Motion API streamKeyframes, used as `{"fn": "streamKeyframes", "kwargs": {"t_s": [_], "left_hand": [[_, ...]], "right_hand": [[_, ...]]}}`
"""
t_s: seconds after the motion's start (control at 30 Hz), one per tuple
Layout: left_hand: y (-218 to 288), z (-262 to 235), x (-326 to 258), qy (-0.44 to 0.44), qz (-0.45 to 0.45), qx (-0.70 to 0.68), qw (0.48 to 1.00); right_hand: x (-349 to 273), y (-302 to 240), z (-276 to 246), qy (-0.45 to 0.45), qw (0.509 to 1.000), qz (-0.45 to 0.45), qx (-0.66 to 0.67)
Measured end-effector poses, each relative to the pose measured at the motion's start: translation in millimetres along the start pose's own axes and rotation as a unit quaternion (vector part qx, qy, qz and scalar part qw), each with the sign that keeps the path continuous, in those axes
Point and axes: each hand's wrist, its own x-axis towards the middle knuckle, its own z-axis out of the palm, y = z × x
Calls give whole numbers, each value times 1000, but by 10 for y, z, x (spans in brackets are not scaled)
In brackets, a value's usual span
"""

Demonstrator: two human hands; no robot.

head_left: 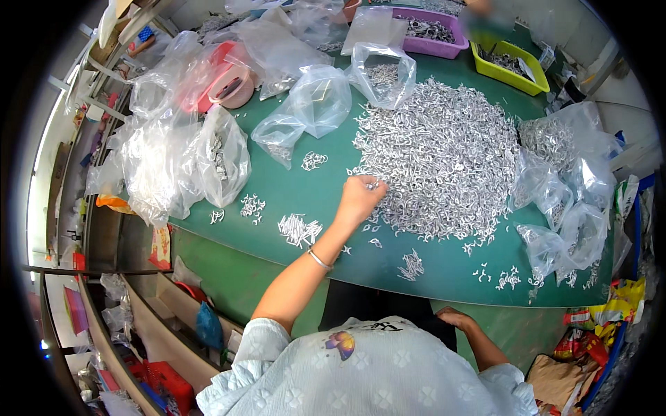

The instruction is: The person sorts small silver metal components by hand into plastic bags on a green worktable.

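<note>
A big heap of small silvery metal hooks (444, 156) covers the middle of the green table (326, 208). My left hand (361, 195) reaches out to the heap's near left edge, fingers pinched on a few of the metal pieces. A thin bracelet sits on that wrist. My right hand (454, 319) rests low below the table's front edge, close to my lap, fingers loosely curled with nothing seen in it. Small sorted clusters of the hooks (300, 229) lie to the left of my left hand, and another cluster (412, 265) lies near the front edge.
Clear plastic bags (177, 156), some holding metal parts, pile up at the table's left and right (565, 201). A purple tray (433, 31) and a yellow tray (512, 66) with parts stand at the back. A pink container (229, 83) sits at back left. Shelving runs along the left.
</note>
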Motion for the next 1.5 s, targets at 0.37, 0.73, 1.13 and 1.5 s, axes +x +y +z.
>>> {"fn": "streamKeyframes", "kwargs": {"t_s": [0.37,0.73,1.13,1.5], "left_hand": [[199,-19,-102,14,43,-138,989],[401,102,-211,-56,-133,-411,900],[821,696,-576,-130,-98,-221,961],[854,1119,-247,-43,151,54,986]], "right_hand": [[-43,2,-87,15,997,-53,54],[146,165,-119,-53,991,-1,120],[-405,-173,65,270,953,-104,-87],[-2269,-1168,-491,313,884,-338,82]]}}
